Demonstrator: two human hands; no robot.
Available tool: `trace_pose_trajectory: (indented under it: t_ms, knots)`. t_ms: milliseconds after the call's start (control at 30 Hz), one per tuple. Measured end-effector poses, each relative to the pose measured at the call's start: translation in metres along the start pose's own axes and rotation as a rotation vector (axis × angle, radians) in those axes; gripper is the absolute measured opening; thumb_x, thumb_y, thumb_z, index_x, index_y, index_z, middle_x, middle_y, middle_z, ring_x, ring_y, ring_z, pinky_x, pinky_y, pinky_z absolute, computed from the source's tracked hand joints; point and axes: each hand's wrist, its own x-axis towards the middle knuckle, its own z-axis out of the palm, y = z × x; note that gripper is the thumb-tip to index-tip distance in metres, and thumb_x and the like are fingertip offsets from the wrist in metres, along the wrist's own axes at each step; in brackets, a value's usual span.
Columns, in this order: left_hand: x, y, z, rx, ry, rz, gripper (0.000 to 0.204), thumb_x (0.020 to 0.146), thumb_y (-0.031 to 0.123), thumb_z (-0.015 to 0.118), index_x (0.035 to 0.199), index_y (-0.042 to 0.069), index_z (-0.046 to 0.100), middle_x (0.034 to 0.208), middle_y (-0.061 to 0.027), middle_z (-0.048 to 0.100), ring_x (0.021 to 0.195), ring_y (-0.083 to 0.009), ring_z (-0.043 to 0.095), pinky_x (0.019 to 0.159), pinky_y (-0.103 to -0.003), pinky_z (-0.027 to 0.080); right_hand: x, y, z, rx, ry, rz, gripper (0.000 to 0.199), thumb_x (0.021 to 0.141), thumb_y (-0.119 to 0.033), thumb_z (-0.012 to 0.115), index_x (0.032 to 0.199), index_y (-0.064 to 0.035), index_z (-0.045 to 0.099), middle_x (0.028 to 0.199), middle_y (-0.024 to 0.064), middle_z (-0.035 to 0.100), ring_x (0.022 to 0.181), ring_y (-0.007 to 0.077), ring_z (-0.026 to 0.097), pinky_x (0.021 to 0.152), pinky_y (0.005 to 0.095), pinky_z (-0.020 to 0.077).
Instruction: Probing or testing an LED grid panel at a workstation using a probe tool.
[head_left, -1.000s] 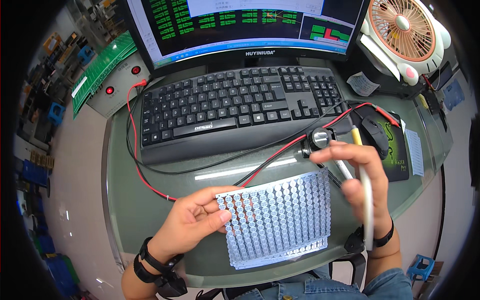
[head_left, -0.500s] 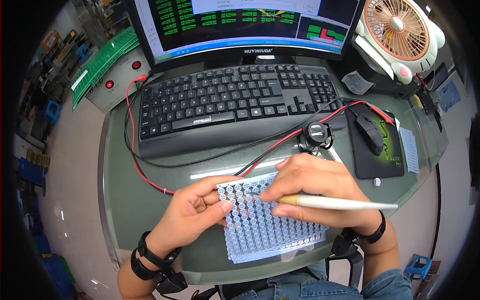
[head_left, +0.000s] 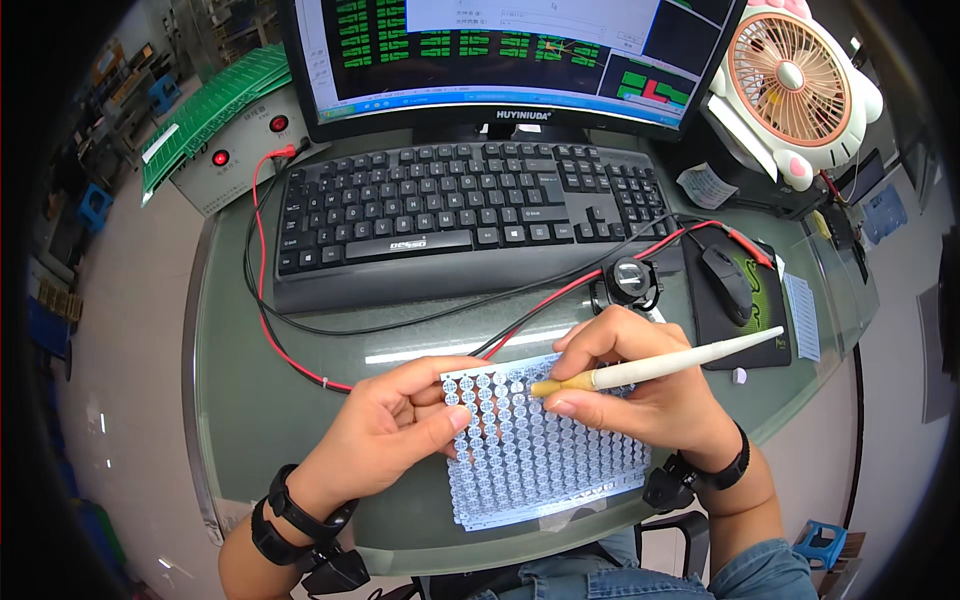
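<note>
A pale blue-white panel (head_left: 550, 450) carries rows of small round pieces, like a circuit board panel. It is tilted above the glass desk. My left hand (head_left: 385, 425) pinches its left edge, thumb on top and fingers partly hidden behind. My right hand (head_left: 650, 385) grips a slim pen-like tool (head_left: 690, 362) with a white tapered handle and a tan front end. That front end is over the upper middle of the panel; its fine point cannot be made out, so contact is unclear. Some panel rows lie hidden under my right fingers.
A black keyboard (head_left: 450, 215) sits below a lit monitor (head_left: 490, 122). Red and black cables (head_left: 265, 300) loop around a black loupe-like piece (head_left: 628, 282). To the right are a mouse (head_left: 728, 285) and a fan (head_left: 790, 90); at left, a grey box (head_left: 235, 170) bears green boards.
The tool's handle has swung upward at its far end, and my right hand has turned with it. My left hand keeps its hold on the panel. The whole view has shifted slightly.
</note>
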Motion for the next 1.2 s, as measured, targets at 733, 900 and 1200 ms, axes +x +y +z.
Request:
trace_pose_trajectory:
  t_ms: [733, 900, 1200]
  knots:
    - [-0.001, -0.001, 0.002, 0.047, 0.039, 0.048, 0.043, 0.092, 0.016, 0.059, 0.130, -0.002, 0.046, 0.109, -0.0133, 0.064, 0.092, -0.0154, 0.064, 0.071, -0.027, 0.056, -0.029, -0.012, 0.002, -0.008, 0.006, -0.199, 0.019, 0.074, -0.008, 0.078, 0.084, -0.0044, 0.063, 0.077, 0.0062, 0.066, 0.066, 0.0194, 0.065, 0.059, 0.0293, 0.0503]
    - [-0.001, -0.003, 0.003, 0.028, 0.036, 0.048, 0.041, 0.092, 0.012, 0.059, 0.128, -0.002, 0.046, 0.107, -0.0128, 0.064, 0.092, -0.0149, 0.064, 0.071, -0.027, 0.056, -0.035, -0.009, 0.002, -0.022, 0.007, -0.087, 0.017, 0.075, -0.010, 0.078, 0.082, -0.0041, 0.063, 0.075, 0.0055, 0.066, 0.064, 0.0186, 0.064, 0.055, 0.0280, 0.0488]
    - [-0.001, -0.001, 0.001, 0.036, 0.024, 0.024, 0.036, 0.091, 0.007, 0.059, 0.123, -0.003, 0.047, 0.105, -0.0114, 0.065, 0.091, -0.0139, 0.064, 0.073, -0.027, 0.055, -0.033, -0.008, 0.013, -0.056, -0.035, -0.206, 0.014, 0.079, -0.005, 0.072, 0.091, -0.0039, 0.064, 0.079, 0.0073, 0.064, 0.069, 0.0201, 0.063, 0.060, 0.0297, 0.0496]
